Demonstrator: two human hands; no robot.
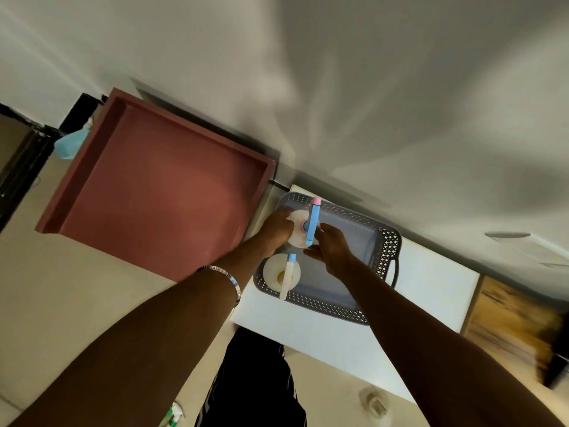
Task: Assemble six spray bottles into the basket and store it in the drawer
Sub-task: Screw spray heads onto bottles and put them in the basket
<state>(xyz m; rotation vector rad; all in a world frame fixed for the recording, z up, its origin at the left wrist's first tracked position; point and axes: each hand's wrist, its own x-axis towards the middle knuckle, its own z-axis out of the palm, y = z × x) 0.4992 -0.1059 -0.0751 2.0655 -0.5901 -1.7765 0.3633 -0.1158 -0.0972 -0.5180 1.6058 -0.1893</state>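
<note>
Fingers of both hands close on one spray bottle seen from straight above; the left hand (277, 226) curls round the left side of its white body, and the right hand (331, 249) pinches at the near end of the blue spray head, though how firmly either holds is hard to judge through the blur. That held spray bottle (300, 226) stands upright in the far left corner of the grey basket (378, 251), between the two hands; the long axis of its blue head (313, 223), tipped pink, runs away from the fingers toward the wall. Just nearer than the fingers, in the near left corner, a second spray bottle (281, 274) with a white head stands upright, apart from both hands; only these two of the six show, so the task looks early. To the right of the fingers the basket floor lies bare, which seems the room for the coming bottles; the right hand is nearer to it. Left of the fingers the red drawer (160, 186) stands pulled open, close beside the basket, the left hand nearer.

Below, the basket rests on a white bench (431, 285); a pale wall rises beyond, beige floor lies underneath, and a wooden surface (508, 315) shows at the right.
</note>
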